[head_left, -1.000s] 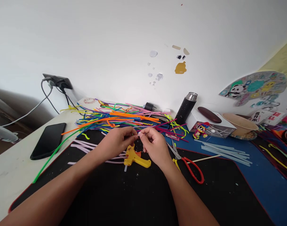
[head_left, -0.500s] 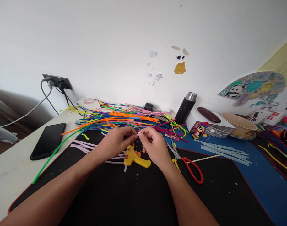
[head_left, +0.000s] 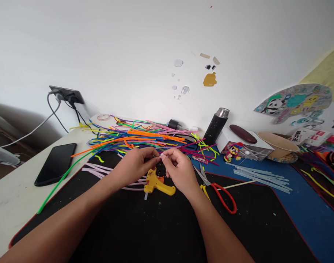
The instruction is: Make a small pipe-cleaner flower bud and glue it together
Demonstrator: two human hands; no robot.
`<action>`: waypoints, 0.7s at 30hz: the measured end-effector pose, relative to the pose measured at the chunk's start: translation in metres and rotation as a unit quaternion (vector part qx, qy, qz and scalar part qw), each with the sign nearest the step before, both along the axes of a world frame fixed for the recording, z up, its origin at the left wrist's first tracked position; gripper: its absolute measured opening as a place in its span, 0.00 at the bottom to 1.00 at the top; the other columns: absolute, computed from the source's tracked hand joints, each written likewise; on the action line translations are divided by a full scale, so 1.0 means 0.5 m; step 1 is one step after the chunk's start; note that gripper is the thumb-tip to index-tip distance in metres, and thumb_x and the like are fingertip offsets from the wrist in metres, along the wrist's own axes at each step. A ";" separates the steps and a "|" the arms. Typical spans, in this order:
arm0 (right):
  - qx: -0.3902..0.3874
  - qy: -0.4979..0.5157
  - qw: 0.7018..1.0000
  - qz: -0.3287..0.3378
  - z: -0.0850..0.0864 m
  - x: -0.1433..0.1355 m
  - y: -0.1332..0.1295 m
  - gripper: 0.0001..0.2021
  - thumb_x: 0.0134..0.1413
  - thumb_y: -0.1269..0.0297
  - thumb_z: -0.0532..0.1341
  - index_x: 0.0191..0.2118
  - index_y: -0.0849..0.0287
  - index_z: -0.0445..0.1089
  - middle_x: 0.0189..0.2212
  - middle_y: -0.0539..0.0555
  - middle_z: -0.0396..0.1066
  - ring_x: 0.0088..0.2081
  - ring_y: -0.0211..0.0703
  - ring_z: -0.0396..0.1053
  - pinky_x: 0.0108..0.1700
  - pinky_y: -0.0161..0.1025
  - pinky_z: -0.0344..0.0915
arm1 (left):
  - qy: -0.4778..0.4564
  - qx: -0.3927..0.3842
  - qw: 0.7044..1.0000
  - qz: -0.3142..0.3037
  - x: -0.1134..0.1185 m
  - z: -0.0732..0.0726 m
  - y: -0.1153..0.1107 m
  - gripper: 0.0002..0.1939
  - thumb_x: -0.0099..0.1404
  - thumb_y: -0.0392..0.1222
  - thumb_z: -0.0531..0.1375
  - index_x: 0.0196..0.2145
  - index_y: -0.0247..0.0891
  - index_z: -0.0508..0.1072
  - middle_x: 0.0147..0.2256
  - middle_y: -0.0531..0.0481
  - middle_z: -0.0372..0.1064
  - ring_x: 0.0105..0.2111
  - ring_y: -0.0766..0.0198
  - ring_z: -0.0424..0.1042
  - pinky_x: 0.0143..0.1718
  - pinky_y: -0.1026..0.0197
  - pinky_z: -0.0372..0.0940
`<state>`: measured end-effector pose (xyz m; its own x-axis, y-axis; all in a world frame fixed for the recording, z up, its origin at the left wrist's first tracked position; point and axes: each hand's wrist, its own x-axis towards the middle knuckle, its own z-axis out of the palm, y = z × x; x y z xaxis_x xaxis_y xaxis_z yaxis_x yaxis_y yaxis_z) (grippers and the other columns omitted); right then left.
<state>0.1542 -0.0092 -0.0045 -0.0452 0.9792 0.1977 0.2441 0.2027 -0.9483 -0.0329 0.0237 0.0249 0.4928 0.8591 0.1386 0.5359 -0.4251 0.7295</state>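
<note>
My left hand (head_left: pixel 141 162) and my right hand (head_left: pixel 178 166) meet fingertip to fingertip above the mat. Both are closed in a pinch on a small whitish-lilac piece (head_left: pixel 162 156), mostly covered by the fingers; its kind I cannot make out. Just below the hands a yellow glue gun (head_left: pixel 160 185) lies on the mat, a clear glue stick poking from its back. Pale lilac pipe cleaners (head_left: pixel 97 170) lie partly beneath my left forearm. Right of my right hand rest red-handled scissors (head_left: pixel 217 188), their blades apart.
Many coloured pipe cleaners (head_left: pixel 145 135) are heaped along the wall. A phone (head_left: pixel 56 164) lies left on the table. At the right stand a black thermos (head_left: pixel 216 126), a white box (head_left: pixel 261 151) and a small figurine (head_left: pixel 233 151). Clear glue sticks (head_left: pixel 261 178) lie before them on the black mat's (head_left: pixel 134 226) far side.
</note>
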 end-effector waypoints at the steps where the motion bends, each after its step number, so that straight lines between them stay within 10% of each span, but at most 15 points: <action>1: 0.002 -0.005 1.000 -0.002 0.000 0.000 0.000 0.10 0.68 0.54 0.61 0.39 0.54 0.71 0.20 0.44 0.65 0.19 0.38 0.64 0.23 0.35 0.58 | 0.000 0.000 1.000 0.000 0.000 0.000 0.000 0.14 0.73 0.52 0.57 0.37 0.41 0.77 0.28 0.54 0.76 0.27 0.63 0.71 0.29 0.63 0.59; 21: 0.005 -0.023 1.000 -0.006 0.004 0.000 -0.002 0.11 0.68 0.54 0.60 0.38 0.54 0.71 0.21 0.44 0.64 0.20 0.38 0.63 0.24 0.35 0.59 | -0.009 0.009 1.000 0.008 -0.005 0.005 0.000 0.15 0.72 0.53 0.58 0.38 0.39 0.78 0.27 0.54 0.74 0.26 0.64 0.69 0.28 0.64 0.58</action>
